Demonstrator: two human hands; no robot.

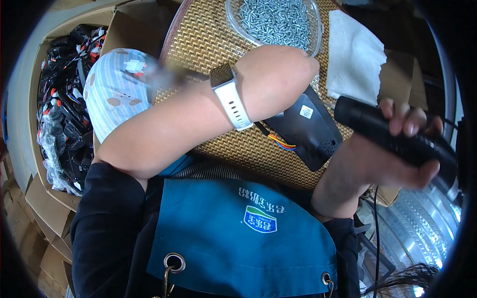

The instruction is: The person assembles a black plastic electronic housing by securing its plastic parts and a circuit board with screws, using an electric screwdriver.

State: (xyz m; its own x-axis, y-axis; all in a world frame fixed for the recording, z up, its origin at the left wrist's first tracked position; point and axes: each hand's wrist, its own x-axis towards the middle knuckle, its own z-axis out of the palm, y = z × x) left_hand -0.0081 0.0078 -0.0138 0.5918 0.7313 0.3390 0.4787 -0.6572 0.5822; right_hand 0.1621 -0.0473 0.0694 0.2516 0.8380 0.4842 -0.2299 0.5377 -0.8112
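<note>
My right hand (380, 151) grips black driver-like tool (362, 116), nose near black panel (310, 131) on woven tabletop (198, 44). My left hand (280, 77) overlaps panel's far end; fingers hidden, cannot tell whether gripping. Step, judged: likely screw-fastening; next move calls for nose steadied square over panel.

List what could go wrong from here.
The left hand appears close to the clear round plastic tub of small silver screws; a bump might spill them. The black cylindrical tool in the right hand seems near the flat black plastic panel; a slip might scratch it.
</note>
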